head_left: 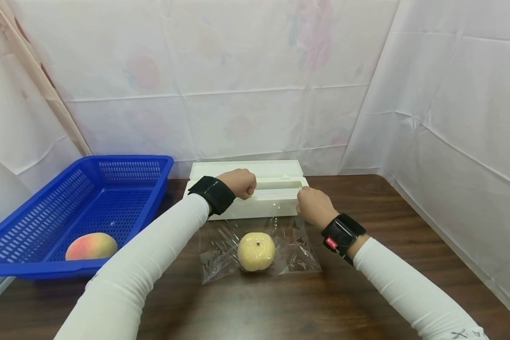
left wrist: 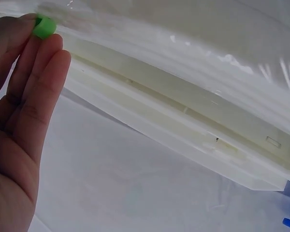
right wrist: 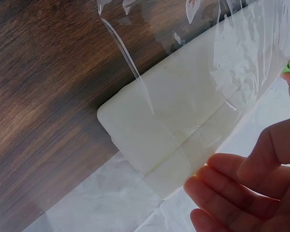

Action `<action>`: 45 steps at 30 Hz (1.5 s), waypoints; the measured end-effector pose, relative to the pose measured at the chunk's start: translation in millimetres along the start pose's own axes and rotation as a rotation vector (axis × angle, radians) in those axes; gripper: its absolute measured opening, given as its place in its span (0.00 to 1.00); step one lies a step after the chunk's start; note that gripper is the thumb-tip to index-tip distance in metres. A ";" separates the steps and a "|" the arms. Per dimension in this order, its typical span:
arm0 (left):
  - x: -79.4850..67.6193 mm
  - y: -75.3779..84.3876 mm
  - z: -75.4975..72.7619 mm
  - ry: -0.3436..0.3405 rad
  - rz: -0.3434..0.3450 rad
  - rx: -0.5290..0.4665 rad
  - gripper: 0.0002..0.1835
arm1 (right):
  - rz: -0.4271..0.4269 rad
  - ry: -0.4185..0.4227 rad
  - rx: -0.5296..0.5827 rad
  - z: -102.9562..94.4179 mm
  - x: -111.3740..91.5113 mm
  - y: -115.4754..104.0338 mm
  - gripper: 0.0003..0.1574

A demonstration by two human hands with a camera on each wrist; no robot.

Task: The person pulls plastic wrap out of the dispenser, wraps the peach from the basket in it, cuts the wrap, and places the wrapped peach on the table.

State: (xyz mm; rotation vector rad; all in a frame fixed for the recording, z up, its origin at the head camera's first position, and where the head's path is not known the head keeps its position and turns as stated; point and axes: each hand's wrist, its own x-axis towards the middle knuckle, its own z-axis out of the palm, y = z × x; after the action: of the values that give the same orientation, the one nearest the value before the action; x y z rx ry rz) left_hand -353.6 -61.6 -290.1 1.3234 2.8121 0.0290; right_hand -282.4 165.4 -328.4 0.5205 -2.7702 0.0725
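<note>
Clear film (head_left: 295, 243) is draped over the yellow fruit (head_left: 256, 251), before the white box (head_left: 276, 197). Green slider (left wrist: 45, 26) is pinched by the left hand (head_left: 240, 183); right hand (head_left: 316, 206), grip can't be told. Film might get torn if tugged unevenly.

Red tag (head_left: 331, 243) on the black strap (head_left: 344, 234) at the right wrist: pale capitals, middle letters look like IFI, full word too small to confirm. Right white sleeve (head_left: 408, 285), near end: dark characters (head_left: 465, 334), one X-like, one A-like, partly cut off.
</note>
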 end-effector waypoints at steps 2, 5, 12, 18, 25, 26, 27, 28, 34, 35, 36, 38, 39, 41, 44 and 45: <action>-0.9 -2.4 0.7 0.003 0.004 0.000 0.20 | 0.003 -0.006 -0.002 -0.9 0.1 -0.1 0.06; -3.4 -6.7 2.0 0.014 0.007 0.002 0.21 | 0.006 -0.010 0.003 -1.5 0.3 0.4 0.06; -18.3 -13.4 1.8 0.029 0.019 -0.021 0.22 | 0.025 -0.014 0.018 0.2 -0.2 2.2 0.05; -26.8 -16.2 1.0 0.029 0.014 -0.030 0.23 | 0.021 -0.018 0.021 0.8 0.7 1.4 0.05; -32.5 -19.9 -1.2 0.035 0.028 -0.036 0.22 | 0.011 -0.014 0.015 -0.6 1.9 1.8 0.07; -33.6 -20.0 -1.8 0.034 0.027 -0.037 0.22 | 0.010 -0.015 0.014 -0.8 2.0 1.6 0.07; -34.8 -20.2 -2.3 0.035 0.028 -0.037 0.22 | 0.012 -0.019 0.015 -1.1 2.1 1.5 0.07; -36.1 -20.3 -2.6 0.034 0.030 -0.038 0.22 | 0.013 -0.023 0.015 -1.2 2.3 1.3 0.07; -43.2 -24.4 -0.9 0.046 0.028 -0.035 0.21 | 0.024 -0.040 0.022 -2.0 2.3 -0.2 0.08; -44.4 -25.2 -0.7 0.046 0.026 -0.033 0.21 | 0.023 -0.041 0.022 -2.1 2.2 -0.4 0.08; -45.4 -26.0 -0.6 0.045 0.020 -0.028 0.21 | 0.022 -0.042 0.021 -2.1 2.4 -0.5 0.08; -48.5 -27.4 -0.6 0.048 0.020 -0.022 0.20 | 0.020 -0.045 0.019 -2.1 2.5 -0.8 0.08; -50.2 -27.5 -1.1 0.050 0.021 -0.020 0.20 | 0.020 -0.048 0.018 -2.2 2.6 -0.8 0.08; -53.6 -27.4 -2.7 0.053 0.027 -0.025 0.20 | 0.019 -0.051 0.017 -2.5 2.5 -0.9 0.09; -57.3 -30.1 -2.6 0.064 0.041 -0.023 0.20 | 0.021 -0.055 0.012 -2.8 2.6 -0.5 0.09; -58.7 -31.3 -2.8 0.065 0.041 -0.024 0.20 | 0.020 -0.052 0.011 -2.7 2.8 -0.4 0.09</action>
State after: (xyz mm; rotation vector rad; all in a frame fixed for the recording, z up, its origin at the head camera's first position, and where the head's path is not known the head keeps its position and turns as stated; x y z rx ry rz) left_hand -340.4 -126.9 -287.0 1.3998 2.8278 0.1089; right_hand -283.9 164.3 -325.0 0.5049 -2.8273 0.0801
